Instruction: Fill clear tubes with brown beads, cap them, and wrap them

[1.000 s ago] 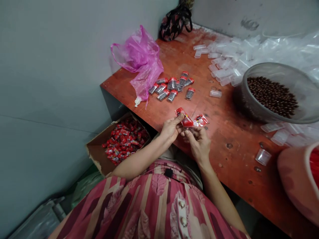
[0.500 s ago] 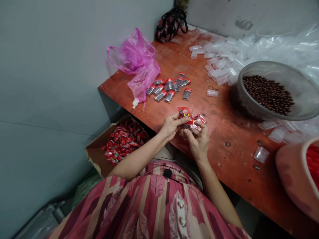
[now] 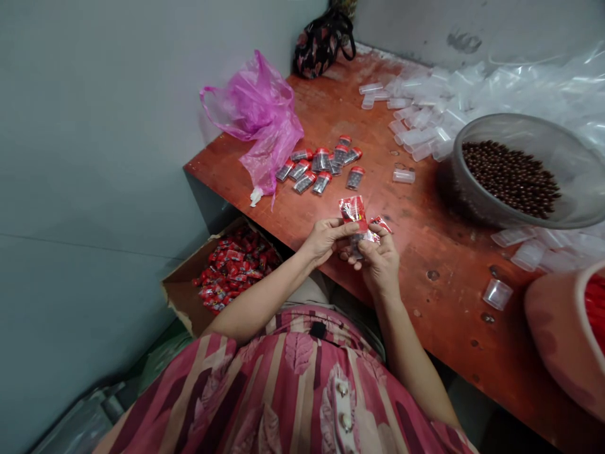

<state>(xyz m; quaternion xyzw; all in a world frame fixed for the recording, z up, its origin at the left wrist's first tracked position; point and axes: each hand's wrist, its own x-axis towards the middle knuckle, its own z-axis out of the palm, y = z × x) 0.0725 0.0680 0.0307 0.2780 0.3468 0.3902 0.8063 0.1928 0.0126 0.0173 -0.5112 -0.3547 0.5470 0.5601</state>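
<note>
In front of me, over the table's near edge, both hands meet around a small red printed plastic packet (image 3: pixel 353 211). My left hand (image 3: pixel 324 243) pinches it, thumb on the front face, its red top standing above the fingers. My right hand (image 3: pixel 382 261) is closed at the packet's lower part, where something greyish shows; fingers partly hide it. A second red wrapper (image 3: pixel 380 224) shows just behind the right fingers; whether it is held or lies on the table I cannot tell. Several small clear jars with red lids and dark contents (image 3: pixel 322 161) lie beyond the hands.
A cardboard box (image 3: pixel 177 296) of red-wrapped pieces stands below the table's left edge. On the table are a pink plastic bag (image 3: pixel 265 107), a grey bowl (image 3: pixel 477 205) of brown balls, many clear empty jars (image 3: pixel 425 135), a pink tub (image 3: pixel 553 321) and a dark handbag (image 3: pixel 319 47).
The red packet has risen slightly and stands more upright in my left hand. My right hand has shifted a little right, and more of the greyish part below shows.
</note>
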